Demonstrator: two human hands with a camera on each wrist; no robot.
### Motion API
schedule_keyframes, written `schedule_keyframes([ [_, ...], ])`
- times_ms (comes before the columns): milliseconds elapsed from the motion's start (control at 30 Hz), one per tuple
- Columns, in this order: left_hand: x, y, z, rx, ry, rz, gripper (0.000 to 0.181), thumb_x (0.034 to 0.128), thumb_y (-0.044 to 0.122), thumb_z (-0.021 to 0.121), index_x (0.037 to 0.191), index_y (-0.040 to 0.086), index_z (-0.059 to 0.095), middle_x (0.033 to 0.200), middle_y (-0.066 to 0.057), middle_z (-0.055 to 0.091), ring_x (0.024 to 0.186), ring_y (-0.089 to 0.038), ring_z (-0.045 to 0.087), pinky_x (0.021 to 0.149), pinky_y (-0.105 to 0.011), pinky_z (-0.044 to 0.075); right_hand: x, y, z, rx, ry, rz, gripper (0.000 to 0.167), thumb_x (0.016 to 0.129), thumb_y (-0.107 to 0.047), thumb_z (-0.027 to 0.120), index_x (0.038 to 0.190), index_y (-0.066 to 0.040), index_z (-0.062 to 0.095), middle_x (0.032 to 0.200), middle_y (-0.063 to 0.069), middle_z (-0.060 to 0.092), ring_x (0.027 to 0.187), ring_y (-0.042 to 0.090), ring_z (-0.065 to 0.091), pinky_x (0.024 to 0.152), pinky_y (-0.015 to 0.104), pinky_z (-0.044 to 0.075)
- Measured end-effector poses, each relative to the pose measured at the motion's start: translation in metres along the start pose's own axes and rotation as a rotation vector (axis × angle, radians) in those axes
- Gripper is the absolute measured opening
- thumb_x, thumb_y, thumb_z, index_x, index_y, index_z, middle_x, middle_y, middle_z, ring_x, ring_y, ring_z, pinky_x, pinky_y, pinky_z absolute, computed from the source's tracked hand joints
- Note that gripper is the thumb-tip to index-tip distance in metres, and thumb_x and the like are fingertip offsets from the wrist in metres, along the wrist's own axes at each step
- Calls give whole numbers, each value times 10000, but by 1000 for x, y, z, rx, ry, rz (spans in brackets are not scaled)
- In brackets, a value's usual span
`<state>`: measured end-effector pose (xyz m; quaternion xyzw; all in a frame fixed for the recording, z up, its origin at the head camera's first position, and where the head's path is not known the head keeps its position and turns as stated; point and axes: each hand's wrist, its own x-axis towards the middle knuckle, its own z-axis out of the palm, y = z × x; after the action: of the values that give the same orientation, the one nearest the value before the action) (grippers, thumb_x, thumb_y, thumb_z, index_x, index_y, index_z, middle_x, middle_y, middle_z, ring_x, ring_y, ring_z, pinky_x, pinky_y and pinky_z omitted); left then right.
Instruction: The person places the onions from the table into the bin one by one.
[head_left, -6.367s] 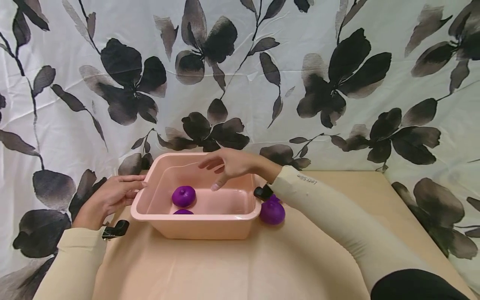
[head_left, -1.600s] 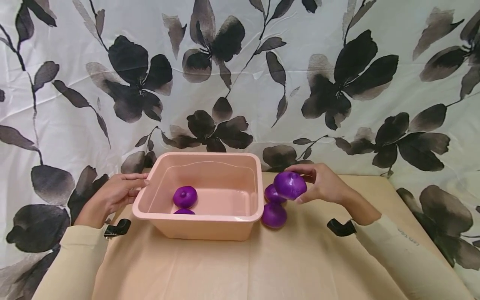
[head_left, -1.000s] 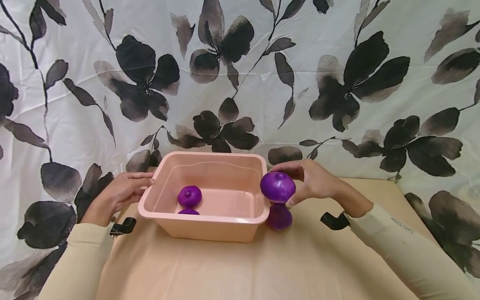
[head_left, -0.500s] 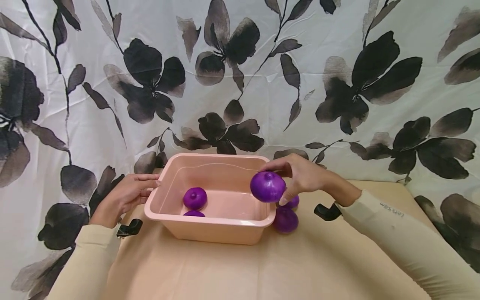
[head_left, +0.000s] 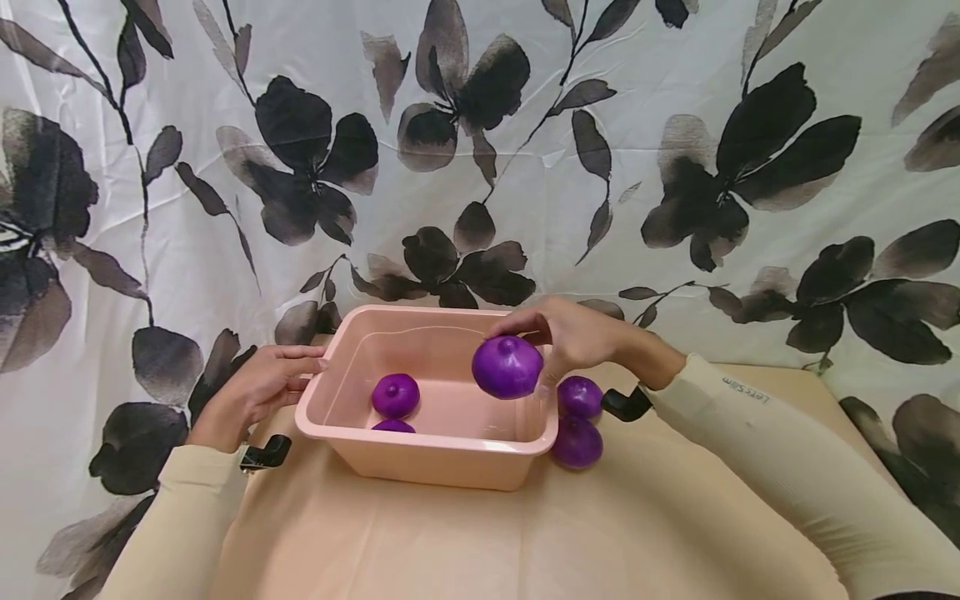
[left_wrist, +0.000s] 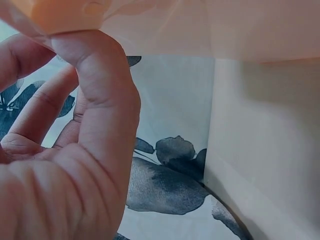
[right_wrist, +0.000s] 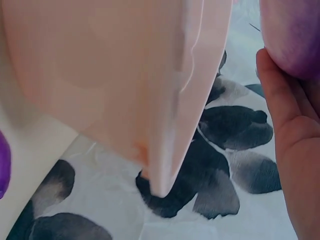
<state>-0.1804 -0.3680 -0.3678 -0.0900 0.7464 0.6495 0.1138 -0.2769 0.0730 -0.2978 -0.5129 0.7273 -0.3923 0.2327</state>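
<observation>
A pink plastic tub [head_left: 427, 460] stands on the table. My left hand [head_left: 262, 387] holds its left rim, and in the left wrist view the thumb [left_wrist: 102, 85] presses against the rim with the fingers partly hidden. My right hand [head_left: 581, 337] grips a purple onion [head_left: 507, 367] above the right part of the tub, inside its rim. Inside the tub sit an onion [head_left: 395, 395] with its nub facing up and another onion [head_left: 393, 425], mostly hidden by the front wall. In the right wrist view the held onion [right_wrist: 295, 35] is cut off by the frame's edge.
Right of the tub, beneath my right wrist, two more onions lie on the table: a rear onion [head_left: 580, 397] and a front onion [head_left: 577, 442]. A beige cloth [head_left: 450, 542] covers the table. Behind hangs a white curtain [head_left: 570, 192] with dark flowers.
Since being empty over the tub, my right hand has picked up an onion on the right and carried it left, across the rim. My left hand stays on the tub.
</observation>
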Motion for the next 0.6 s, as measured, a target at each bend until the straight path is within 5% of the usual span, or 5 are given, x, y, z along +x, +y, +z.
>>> schedule_keyframes([
  [600, -1, -2, -1, 5, 6, 2, 590, 1002, 148, 677, 1499, -76, 452, 971, 92, 730, 896, -95, 754, 803, -288, 638, 70, -7, 19, 27, -123, -35, 882, 595, -51, 1001, 1396, -29, 631, 1343, 100, 704, 1169, 202, 706, 1075, 365, 559],
])
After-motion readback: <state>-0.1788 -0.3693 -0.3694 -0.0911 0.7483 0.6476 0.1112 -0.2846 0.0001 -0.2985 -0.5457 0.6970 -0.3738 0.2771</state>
